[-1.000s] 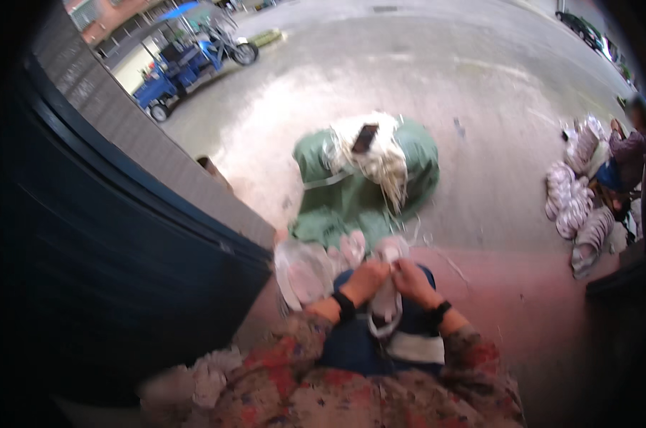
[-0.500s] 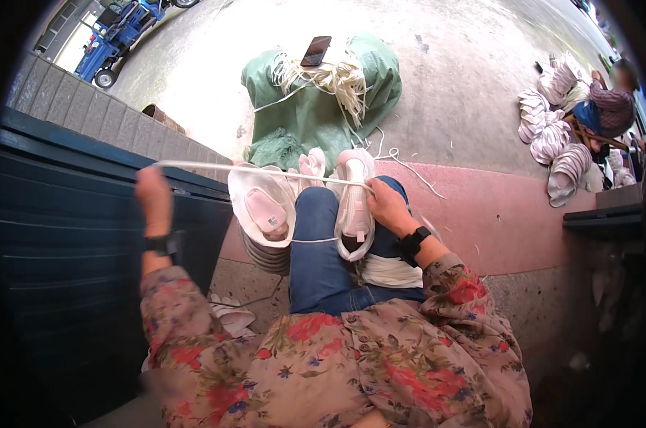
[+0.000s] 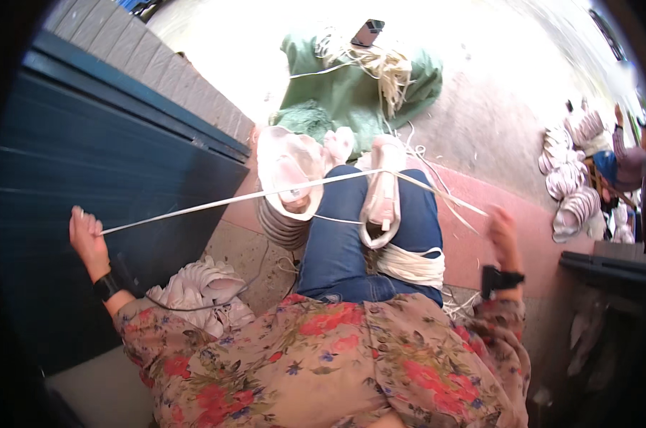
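Observation:
A pale pink and white shoe (image 3: 381, 196) rests on my right thigh, its toe pointing away from me. A white shoelace (image 3: 258, 194) runs taut from the upper part of the shoe to my left hand (image 3: 88, 239), out at the far left with its fingers closed on it. On the other side, my right hand (image 3: 503, 232) is raised past my right knee and smeared by motion. A loose-looking stretch of lace reaches close to its fingers; whether they grip it is unclear. A bundle of white laces (image 3: 414, 267) lies on my right thigh near my lap.
Nested shoe uppers (image 3: 288, 153) stand by my left knee; more white ones (image 3: 207, 289) lie at my left. Ahead, a green cloth-covered heap (image 3: 337, 96) carries laces and a phone (image 3: 368, 33). Dark panelling (image 3: 123, 164) borders the left. A person (image 3: 628, 167) sits among shoe stacks far right.
My left hand has moved outward, down and nearer me, stretching the lace. The right hand has left the shoe and swung out to the right. The view has shifted.

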Tool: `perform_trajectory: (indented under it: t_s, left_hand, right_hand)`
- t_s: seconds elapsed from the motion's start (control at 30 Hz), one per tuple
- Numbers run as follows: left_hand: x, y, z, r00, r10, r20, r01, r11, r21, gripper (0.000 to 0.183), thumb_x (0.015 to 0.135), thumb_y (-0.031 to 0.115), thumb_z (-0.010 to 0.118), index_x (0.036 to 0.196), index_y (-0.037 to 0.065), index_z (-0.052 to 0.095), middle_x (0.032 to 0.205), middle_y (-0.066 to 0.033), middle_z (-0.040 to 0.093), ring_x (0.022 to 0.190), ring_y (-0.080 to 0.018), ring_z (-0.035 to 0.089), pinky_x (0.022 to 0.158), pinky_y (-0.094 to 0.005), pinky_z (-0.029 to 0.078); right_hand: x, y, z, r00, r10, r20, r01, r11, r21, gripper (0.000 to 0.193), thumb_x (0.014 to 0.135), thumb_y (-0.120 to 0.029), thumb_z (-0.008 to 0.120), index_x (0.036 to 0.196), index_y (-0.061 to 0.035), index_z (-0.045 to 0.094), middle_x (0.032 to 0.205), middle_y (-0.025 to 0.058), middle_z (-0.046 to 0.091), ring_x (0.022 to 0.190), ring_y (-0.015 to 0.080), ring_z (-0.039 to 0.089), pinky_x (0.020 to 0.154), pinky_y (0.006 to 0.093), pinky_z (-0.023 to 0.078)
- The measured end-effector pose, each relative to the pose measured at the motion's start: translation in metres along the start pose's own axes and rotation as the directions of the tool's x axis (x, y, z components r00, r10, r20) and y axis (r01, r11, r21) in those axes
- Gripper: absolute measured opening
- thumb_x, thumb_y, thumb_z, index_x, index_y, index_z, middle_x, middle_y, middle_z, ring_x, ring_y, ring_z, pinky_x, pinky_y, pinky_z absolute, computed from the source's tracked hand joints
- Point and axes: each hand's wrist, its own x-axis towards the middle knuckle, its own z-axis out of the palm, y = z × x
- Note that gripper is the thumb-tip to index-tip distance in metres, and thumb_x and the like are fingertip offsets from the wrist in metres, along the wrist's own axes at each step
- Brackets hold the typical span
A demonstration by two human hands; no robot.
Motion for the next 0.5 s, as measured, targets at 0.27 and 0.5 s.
perform_trajectory:
  t_s: [0.27,0.5]
  left_hand:
    - [-0.002,-0.03,0.066,0.992,0.048,-0.114,-0.002,0.928,0.372,0.023,0.085,0.022,0.055,0.1,0.005,0.055,0.055,0.0081,0.034,0.041,0.001,0.026,0.035,-0.0157,0.017]
    - [0.006,-0.067,0.074,0.997,0.001,-0.073,0.027,0.923,0.384,0.02,0.085,0.02,0.054,0.097,0.005,0.056,0.056,0.0077,0.034,0.042,0.001,0.027,0.036,-0.0154,0.018]
  right_hand:
    - [-0.113,-0.013,-0.178,0.994,-0.074,-0.078,0.107,0.575,0.811,0.017,0.09,-0.016,0.042,0.101,-0.0083,0.053,0.057,-0.0028,0.031,0.048,0.0056,0.032,0.047,0.0199,0.033]
    - [-0.168,-0.069,-0.257,0.854,-0.294,-0.428,0.506,0.282,0.815,0.013,0.089,-0.01,0.041,0.094,-0.0006,0.05,0.063,0.0015,0.036,0.055,0.0115,0.037,0.052,0.0224,0.038]
